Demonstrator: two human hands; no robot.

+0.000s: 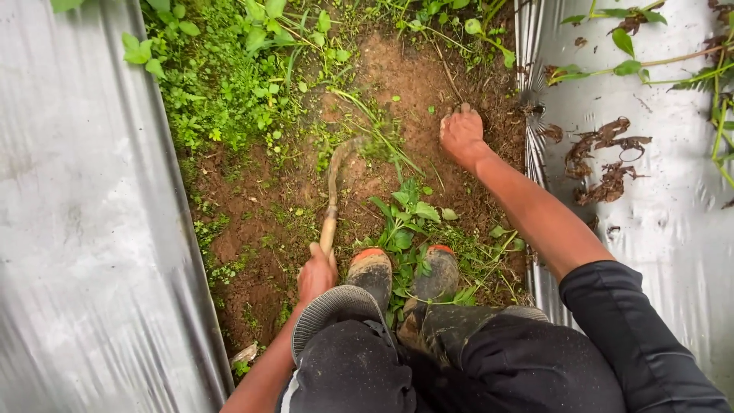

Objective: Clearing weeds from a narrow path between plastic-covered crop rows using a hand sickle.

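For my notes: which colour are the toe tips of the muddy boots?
Orange-red, on both boots, seen in the head view.

Sickle blade [342, 157] beyond the left grip [316, 275] is motion-blurred, edge shape unclear. Handle end hidden inside that grip. Right grip [461, 134]: fingertips pressed into soil, can't tell if anything is pinched under them. Both forearms cut off by bottom edge. Boots [405, 277] just beside the left grip partly covered by weeds and the knees. Silver sheeting [84, 229] runs out of frame both sides.
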